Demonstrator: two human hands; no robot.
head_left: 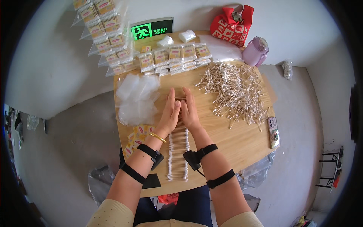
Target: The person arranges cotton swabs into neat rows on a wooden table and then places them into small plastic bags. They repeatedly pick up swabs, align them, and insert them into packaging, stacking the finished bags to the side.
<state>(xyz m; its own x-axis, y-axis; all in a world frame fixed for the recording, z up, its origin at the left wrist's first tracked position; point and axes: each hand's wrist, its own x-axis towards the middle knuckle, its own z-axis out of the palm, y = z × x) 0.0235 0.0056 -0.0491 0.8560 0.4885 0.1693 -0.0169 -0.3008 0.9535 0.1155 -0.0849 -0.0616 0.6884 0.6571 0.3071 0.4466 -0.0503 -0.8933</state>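
Currently I monitor one view, the head view, and take clock positions from its middle.

Head view: The row of cotton swabs (178,155) lies on the desk (223,151), running from the middle toward 6 o'clock, sticks crosswise, white tips along both sides. The left hand (171,111) and right hand (190,112) flank its far part, palms facing. On both hands the fingers are extended, not curled around anything; I cannot tell how firmly they press on the tips.

Surroundings: a loose swab heap (236,90) at 2 o'clock, clear bags (136,100) toward 10 o'clock, yellow cards (130,143) at 8 o'clock and filled packs (176,55) at 12 o'clock.

Cautions, in my judgement:
1. Uneven side pressure could buckle the row or pop sticks upward, since nothing that I see covers the part toward 6 o'clock.
2. The black strapped device (192,160) on the right forearm sits just beside the row; a lowered forearm could knock tips out of line.
3. The row's near end lies close to the desk edge at 6 o'clock; a pull toward the body could spill swabs.
4. A wide right-hand sweep could drag heap swabs into the row.
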